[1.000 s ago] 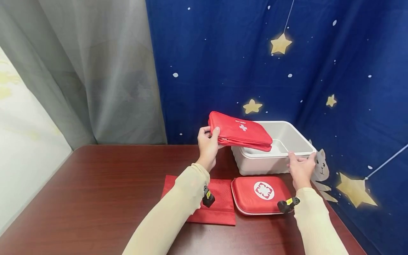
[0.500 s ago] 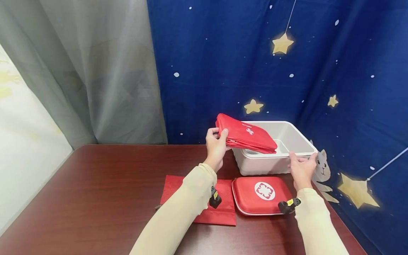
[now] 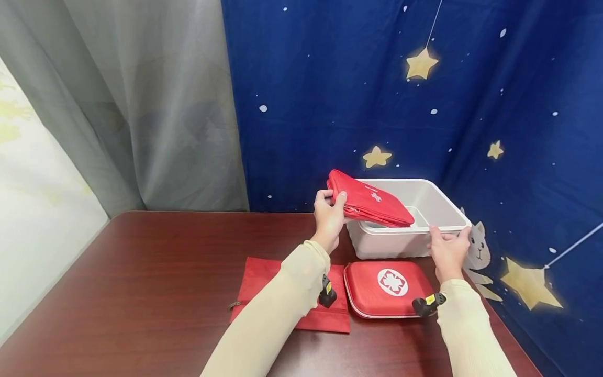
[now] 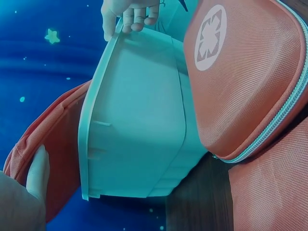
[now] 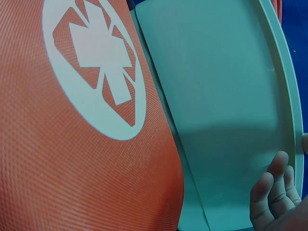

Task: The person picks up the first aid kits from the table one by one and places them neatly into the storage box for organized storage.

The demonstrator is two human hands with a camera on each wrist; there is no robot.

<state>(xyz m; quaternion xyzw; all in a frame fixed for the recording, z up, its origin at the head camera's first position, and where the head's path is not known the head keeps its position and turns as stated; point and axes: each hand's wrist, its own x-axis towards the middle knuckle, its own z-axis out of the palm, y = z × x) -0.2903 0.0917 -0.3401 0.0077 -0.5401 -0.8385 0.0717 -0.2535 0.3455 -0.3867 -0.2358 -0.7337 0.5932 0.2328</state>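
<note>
Grips the red pouch [image 3: 372, 204] by its left end with the left hand [image 3: 330, 217], holding it tilted, right end lower, over the opening of the white bin [image 3: 388, 244]; pinches the bin's front rim near its right corner with the right hand [image 3: 449, 254]; has on the bench [image 3: 165, 272] a red hard case [image 3: 367, 296] beside a flat red bag [image 3: 259, 277]

The head view looks forward and down across the table [image 3: 165, 272]; both close wrist views share the white box [image 3: 391, 244].
</note>
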